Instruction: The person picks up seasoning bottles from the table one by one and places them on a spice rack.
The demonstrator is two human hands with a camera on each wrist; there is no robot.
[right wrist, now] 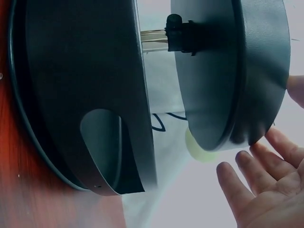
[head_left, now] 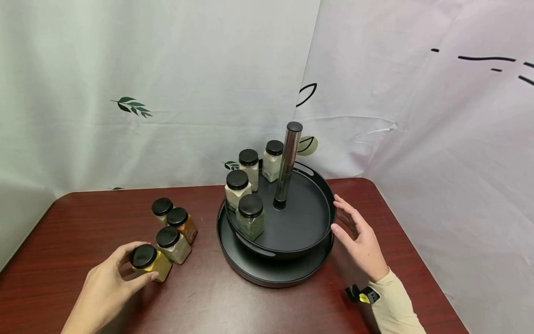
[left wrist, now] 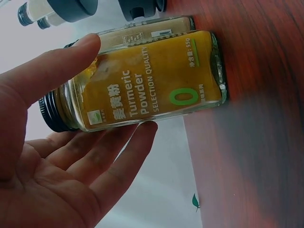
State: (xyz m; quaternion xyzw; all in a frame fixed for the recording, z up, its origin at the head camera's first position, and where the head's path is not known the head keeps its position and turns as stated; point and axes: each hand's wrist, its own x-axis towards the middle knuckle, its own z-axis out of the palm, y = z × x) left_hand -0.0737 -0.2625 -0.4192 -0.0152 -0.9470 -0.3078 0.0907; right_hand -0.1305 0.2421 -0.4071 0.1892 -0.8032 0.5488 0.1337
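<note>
My left hand (head_left: 106, 283) holds a square glass jar of turmeric powder (head_left: 157, 265) between thumb and fingers, at the front of a cluster of jars. Its yellow contents and printed label face the left wrist view, where the thumb (left wrist: 57, 64) lies over one side and the fingers reach along the other. My right hand (head_left: 363, 246) is at the right side of a black two-tier turntable. Thumb and fingertips touch the rim of the upper tray (head_left: 308, 213), fingers fairly straight, above the lower tray (head_left: 288, 274).
Beside the turmeric stand a jar of pale powder (head_left: 177, 250), an orange one (head_left: 187, 227) and another behind (head_left: 162, 208). On the upper tray's left side are a green-herb jar (head_left: 251, 220) and several pale ones. A metal post (head_left: 288, 162) rises mid-tray. White cloth (head_left: 200, 93) hangs behind.
</note>
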